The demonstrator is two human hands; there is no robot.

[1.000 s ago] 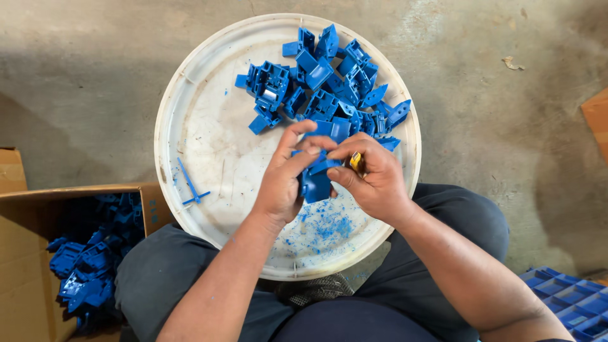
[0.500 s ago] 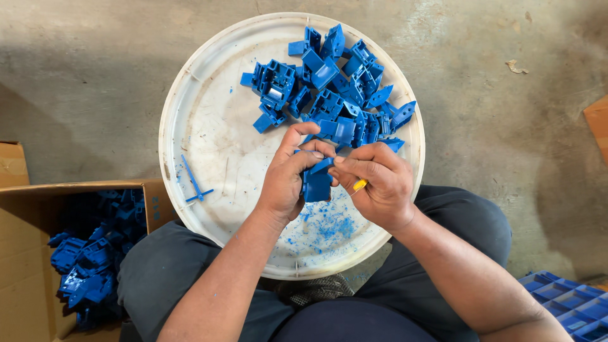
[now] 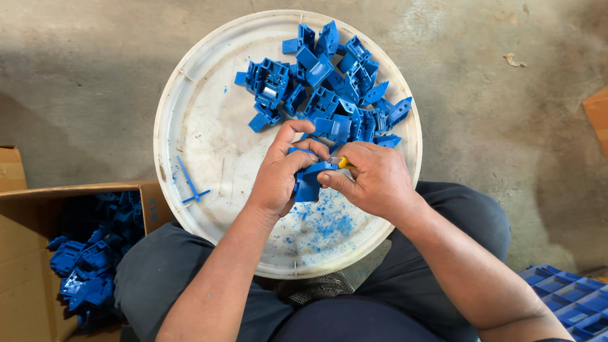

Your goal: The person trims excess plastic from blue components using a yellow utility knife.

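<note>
1. Left hand [image 3: 278, 180]: fingers closed around a blue moulded plastic bracket [image 3: 309, 182], held just above the near half of the round off-white plastic tray [image 3: 190, 114]; steadied there so that one edge faces the other hand.
2. Right hand [image 3: 373, 180]: closed on a small yellow-handled tool [image 3: 344, 163], probably a trimming blade, though only the yellow end shows between the fingers; tip set against the top of the bracket.
3. Blue plastic shavings [image 3: 320, 221]: scattered on the tray directly beneath both hands, caught by the tray rather than the lap.
4. Heap of like blue plastic brackets [image 3: 329, 88]: piled at the far side of the tray, within easy reach, apart from the working spot.
5. Thin blue plastic strip with a cross-piece [image 3: 190, 183]: lying alone at the tray's left edge, well clear of the heap.
6. Open brown cardboard box [image 3: 25, 253]: on the floor just beside the left knee, holding more blue parts.
7. Blue plastic crates [image 3: 570, 304]: at lower right, partly cut off.
</note>
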